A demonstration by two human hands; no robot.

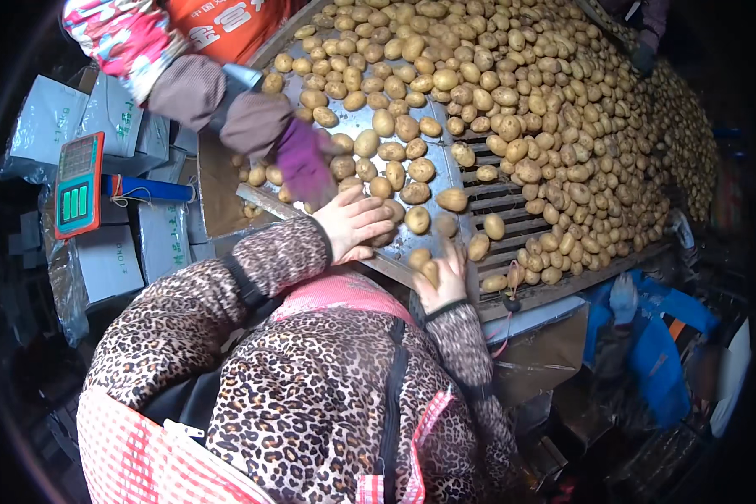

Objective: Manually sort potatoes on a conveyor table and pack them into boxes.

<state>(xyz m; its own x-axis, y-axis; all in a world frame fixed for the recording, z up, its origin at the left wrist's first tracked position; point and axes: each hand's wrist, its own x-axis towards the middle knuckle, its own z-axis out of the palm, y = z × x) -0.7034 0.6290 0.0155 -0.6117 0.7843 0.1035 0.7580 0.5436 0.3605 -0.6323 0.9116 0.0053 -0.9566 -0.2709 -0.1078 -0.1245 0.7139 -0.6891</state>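
Observation:
My left hand [357, 225] lies with its fingers over some potatoes at the near edge of the metal sheet [384, 251]; its palm is hidden, so I cannot tell whether it grips one. My right hand [442, 280] is at the sheet's near right corner, blurred, with its fingers around a potato [429, 272]. Another potato [419, 258] is just beyond it. Loose potatoes [417, 220] are scattered on the sheet, and a large heap [579, 138] covers the slatted rack [498, 205] to the right.
A co-worker's purple-gloved hand [305, 160] reaches in beside my left hand, over an open cardboard box [217, 183]. A digital scale [79, 186] and white boxes [107, 261] stand at left. Other workers' gloved hands [624, 299] show at right, near another carton [538, 359].

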